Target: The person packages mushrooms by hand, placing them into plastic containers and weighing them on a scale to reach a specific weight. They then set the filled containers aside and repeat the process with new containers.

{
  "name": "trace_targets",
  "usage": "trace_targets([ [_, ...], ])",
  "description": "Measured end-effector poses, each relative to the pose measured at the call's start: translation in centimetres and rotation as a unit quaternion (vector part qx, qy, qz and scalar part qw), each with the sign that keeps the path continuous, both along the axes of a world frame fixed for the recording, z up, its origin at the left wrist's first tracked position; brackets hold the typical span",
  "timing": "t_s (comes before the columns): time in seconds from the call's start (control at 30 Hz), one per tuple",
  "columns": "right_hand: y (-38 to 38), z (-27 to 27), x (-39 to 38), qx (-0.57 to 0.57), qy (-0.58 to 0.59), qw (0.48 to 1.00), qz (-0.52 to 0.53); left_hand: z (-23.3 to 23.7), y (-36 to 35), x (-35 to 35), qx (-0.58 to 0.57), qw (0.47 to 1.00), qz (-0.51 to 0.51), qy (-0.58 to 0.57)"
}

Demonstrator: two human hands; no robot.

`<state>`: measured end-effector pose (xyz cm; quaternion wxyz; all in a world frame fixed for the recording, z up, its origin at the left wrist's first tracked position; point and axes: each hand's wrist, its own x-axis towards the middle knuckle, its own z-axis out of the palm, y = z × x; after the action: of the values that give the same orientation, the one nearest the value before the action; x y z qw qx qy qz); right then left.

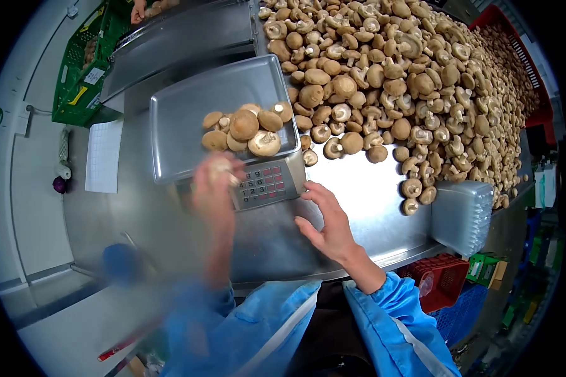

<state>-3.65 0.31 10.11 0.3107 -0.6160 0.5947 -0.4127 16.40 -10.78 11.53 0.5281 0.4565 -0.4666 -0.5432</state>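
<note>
My left hand [215, 188] is blurred by motion and closed around a pale mushroom [221, 167], just in front of the scale's steel pan [188, 119]. On the pan lies a small heap of brown mushrooms [248, 129]. My right hand [327, 220] hovers open beside the scale's keypad [263, 184], its fingers spread and holding nothing. A large pile of mushrooms [409, 69] covers the steel table [365, 195] to the right of the scale.
A stack of clear plastic trays [464, 215] stands at the table's right front edge. Green crates [82, 69] sit at the far left, where another person's hand [138, 9] shows. A red crate [443, 279] sits below the table.
</note>
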Motion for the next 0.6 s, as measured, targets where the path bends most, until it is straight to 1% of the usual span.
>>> trace_targets([
  [0.07, -0.5, 0.2, 0.1, -0.001, -0.002, 1.0, 0.006, 3.2, -2.8, -0.3, -0.087, 0.989, 0.101, -0.071],
  [0.1, -0.6, 0.0, 0.2, -0.005, 0.001, 1.0, 0.017, 3.6, -4.2, -0.1, -0.128, 0.976, 0.086, -0.154],
  [0.17, -0.8, 0.0, 0.3, -0.014, 0.009, 0.999, 0.03, 4.0, -6.5, 0.6, -0.206, 0.925, 0.055, -0.316],
  [0.2, -1.2, 0.0, 0.4, -0.02, 0.013, 0.999, 0.032, 2.9, -7.3, 1.0, -0.222, 0.912, 0.014, -0.345],
  [0.23, -1.5, -0.1, 0.4, -0.025, 0.019, 0.999, 0.032, 0.7, -8.2, 1.2, -0.238, 0.896, -0.029, -0.373],
  [0.27, -1.9, 0.0, 0.2, -0.034, 0.024, 0.999, 0.025, -0.5, -8.7, 1.0, -0.24, 0.886, -0.054, -0.392],
  [0.33, -3.3, 0.5, -0.4, -0.045, 0.033, 0.998, 0.007, -1.9, -9.2, 1.1, -0.235, 0.882, -0.051, -0.406],
  [0.4, -5.1, 1.2, -1.0, -0.076, 0.028, 0.997, -0.005, -1.7, -10.1, 1.1, -0.227, 0.886, -0.039, -0.402],
  [0.5, -8.6, 1.4, -1.1, -0.121, 0.056, 0.991, -0.015, -1.1, -11.7, 1.5, -0.221, 0.887, -0.04, -0.404],
  [0.53, -9.7, 1.4, -1.1, -0.138, 0.066, 0.988, -0.026, -1.1, -11.9, 1.3, -0.22, 0.884, -0.052, -0.408],
  [0.6, -11.9, 0.7, 0.0, -0.13, 0.097, 0.986, -0.036, -1.4, -12.1, 0.7, -0.217, 0.871, -0.089, -0.432],
])
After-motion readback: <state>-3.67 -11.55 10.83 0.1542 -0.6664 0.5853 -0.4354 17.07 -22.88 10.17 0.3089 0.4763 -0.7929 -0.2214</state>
